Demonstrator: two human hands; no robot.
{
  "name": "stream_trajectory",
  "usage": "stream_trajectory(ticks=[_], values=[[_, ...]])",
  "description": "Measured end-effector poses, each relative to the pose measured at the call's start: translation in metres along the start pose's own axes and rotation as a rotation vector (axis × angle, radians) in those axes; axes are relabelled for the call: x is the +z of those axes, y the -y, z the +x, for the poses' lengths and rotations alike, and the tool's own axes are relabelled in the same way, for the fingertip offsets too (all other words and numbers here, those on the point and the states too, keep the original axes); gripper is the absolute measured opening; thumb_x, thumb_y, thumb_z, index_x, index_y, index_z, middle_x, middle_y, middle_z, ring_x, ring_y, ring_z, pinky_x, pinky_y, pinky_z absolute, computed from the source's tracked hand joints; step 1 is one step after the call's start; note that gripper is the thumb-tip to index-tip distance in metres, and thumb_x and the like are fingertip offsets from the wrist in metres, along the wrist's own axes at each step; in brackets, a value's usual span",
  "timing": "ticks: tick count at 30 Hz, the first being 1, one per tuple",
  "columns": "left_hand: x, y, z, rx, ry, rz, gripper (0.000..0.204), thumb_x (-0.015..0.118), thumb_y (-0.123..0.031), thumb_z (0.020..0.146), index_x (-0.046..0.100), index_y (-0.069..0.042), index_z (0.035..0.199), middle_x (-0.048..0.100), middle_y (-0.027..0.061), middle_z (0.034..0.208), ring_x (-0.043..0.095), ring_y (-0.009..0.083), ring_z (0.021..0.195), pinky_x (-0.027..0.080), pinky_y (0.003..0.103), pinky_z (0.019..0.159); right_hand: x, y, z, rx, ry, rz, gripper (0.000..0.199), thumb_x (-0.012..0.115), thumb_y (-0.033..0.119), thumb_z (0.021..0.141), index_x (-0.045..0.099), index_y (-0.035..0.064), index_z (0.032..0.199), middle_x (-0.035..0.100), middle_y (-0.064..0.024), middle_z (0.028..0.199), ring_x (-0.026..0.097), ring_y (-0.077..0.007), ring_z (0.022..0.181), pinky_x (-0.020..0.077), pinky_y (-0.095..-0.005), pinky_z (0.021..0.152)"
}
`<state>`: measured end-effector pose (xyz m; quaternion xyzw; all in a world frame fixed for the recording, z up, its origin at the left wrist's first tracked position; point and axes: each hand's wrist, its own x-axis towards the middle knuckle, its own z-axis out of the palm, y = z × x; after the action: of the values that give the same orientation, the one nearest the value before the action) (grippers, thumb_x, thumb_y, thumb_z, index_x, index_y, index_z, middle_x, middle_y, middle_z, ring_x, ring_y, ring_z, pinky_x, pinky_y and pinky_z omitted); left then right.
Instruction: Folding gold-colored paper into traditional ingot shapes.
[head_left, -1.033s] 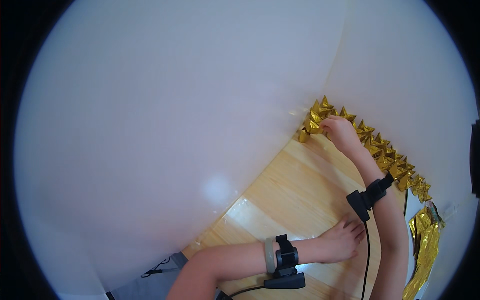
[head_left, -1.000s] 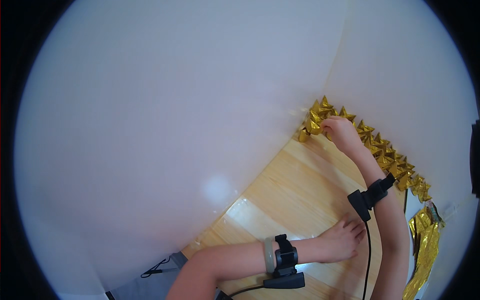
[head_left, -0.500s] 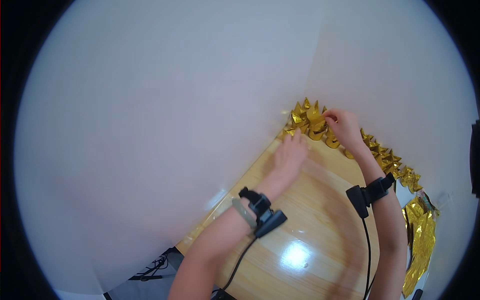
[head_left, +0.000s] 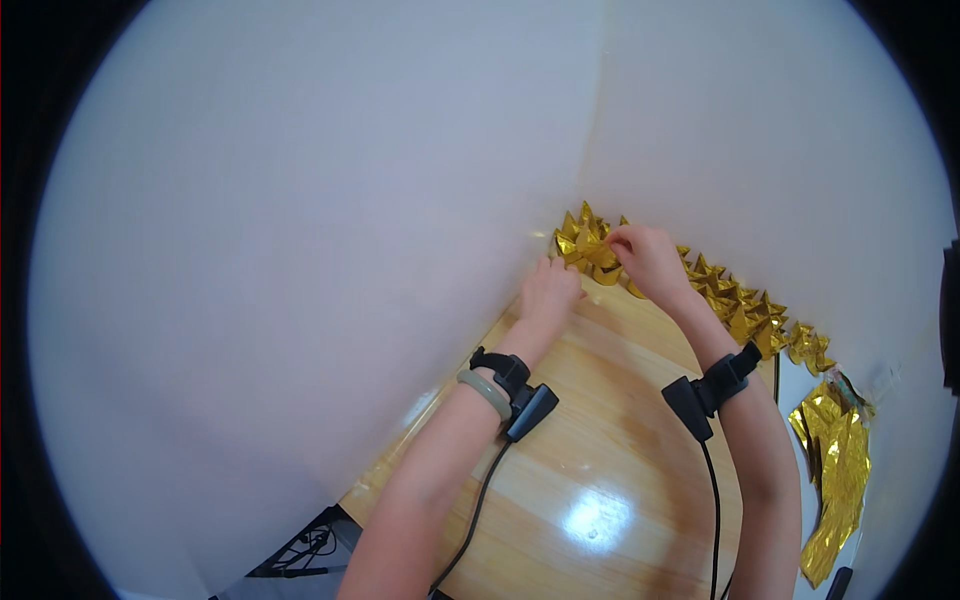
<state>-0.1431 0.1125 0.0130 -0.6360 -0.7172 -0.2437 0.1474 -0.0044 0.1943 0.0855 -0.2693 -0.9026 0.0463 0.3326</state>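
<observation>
Pointed, folded gold foil paper pieces (head_left: 579, 232) stand packed together at the far corner of the table. My right hand (head_left: 650, 265) reaches over the row from the right. Its thumb and fingertips pinch one folded gold foil piece (head_left: 601, 254) above the others. Close by on the left, my left hand (head_left: 549, 295) is at the front left end of the row, fingers bent with the thumb apart. I see nothing held in it; whether its fingertips touch the foil is hidden. Black strapped devices with cables sit on both wrists, and a pale bangle circles my left one.
The row of gold pieces (head_left: 737, 307) runs rightward along the white wall (head_left: 760, 130). Flat gold foil sheets (head_left: 838, 480) lie at the right, over a white surface. The wooden table (head_left: 600, 420) meets another white wall on the left. Black cables (head_left: 315, 545) show below its left edge.
The whole view has shifted, carrying the table and row leftward. My left fingers, stretched toward the row before, are now more bent. My right hand keeps its pinch, slightly lower over the row.
</observation>
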Motion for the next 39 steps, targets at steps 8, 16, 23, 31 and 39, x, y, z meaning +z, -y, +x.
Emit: stream_trajectory(ticks=[8, 16, 23, 31, 39], values=[[0.002, -0.004, -0.033, 0.045, -0.044, -0.121, 0.036, 0.057, -0.012, 0.081, 0.055, -0.002, 0.116, 0.057, 0.0134, 0.113, 0.058, 0.0288, 0.101, 0.053, 0.039, 0.078, 0.008, 0.012, 0.004, -0.046, 0.041, 0.003, 0.015, 0.056, 0.007, 0.085, 0.068, 0.0018, 0.092, 0.066, -0.015, 0.092, 0.062, -0.0327, 0.087, 0.0499, -0.0404, 0.077], [0.014, -0.014, -0.048, 0.126, 0.141, -0.08, 0.054, 0.056, -0.016, 0.083, 0.045, 0.009, 0.129, 0.04, 0.0283, 0.138, 0.055, 0.0337, 0.107, 0.051, 0.04, 0.084, 0.032, 0.016, 0.011, -0.134, 0.076, 0.015, 0.014, 0.059, 0.007, 0.084, 0.067, 0.0013, 0.093, 0.066, -0.0143, 0.09, 0.063, -0.0322, 0.085, 0.0493, -0.0391, 0.077], [0.019, -0.014, -0.048, 0.125, 0.099, -0.007, 0.054, 0.058, -0.014, 0.08, 0.046, 0.011, 0.126, 0.035, 0.0306, 0.14, 0.053, 0.0332, 0.11, 0.051, 0.039, 0.084, 0.031, 0.014, 0.014, -0.171, 0.206, -0.037, 0.013, 0.058, 0.005, 0.083, 0.066, -0.0001, 0.091, 0.065, -0.0148, 0.087, 0.062, -0.0333, 0.084, 0.0493, -0.0401, 0.076], [0.0, -0.023, -0.05, 0.241, 0.012, -0.076, 0.018, 0.06, -0.007, 0.072, 0.067, 0.002, 0.086, 0.062, 0.0156, 0.106, 0.058, 0.0247, 0.096, 0.053, 0.033, 0.074, 0.033, 0.005, 0.009, -0.221, 0.263, -0.136, 0.015, 0.056, 0.0, 0.078, 0.067, 0.0017, 0.088, 0.065, -0.0134, 0.088, 0.062, -0.0328, 0.085, 0.0495, -0.0417, 0.075], [0.002, -0.016, -0.055, 0.293, 0.02, -0.237, 0.009, 0.057, -0.008, 0.075, 0.063, -0.002, 0.076, 0.061, 0.0126, 0.08, 0.062, 0.0298, 0.081, 0.053, 0.041, 0.067, 0.034, -0.003, 0.001, 0.122, 0.27, 0.029, 0.047, 0.073, 0.015, 0.074, 0.054, 0.0007, 0.115, 0.065, -0.0117, 0.093, 0.064, -0.0251, 0.079, 0.0512, -0.0339, 0.07]])
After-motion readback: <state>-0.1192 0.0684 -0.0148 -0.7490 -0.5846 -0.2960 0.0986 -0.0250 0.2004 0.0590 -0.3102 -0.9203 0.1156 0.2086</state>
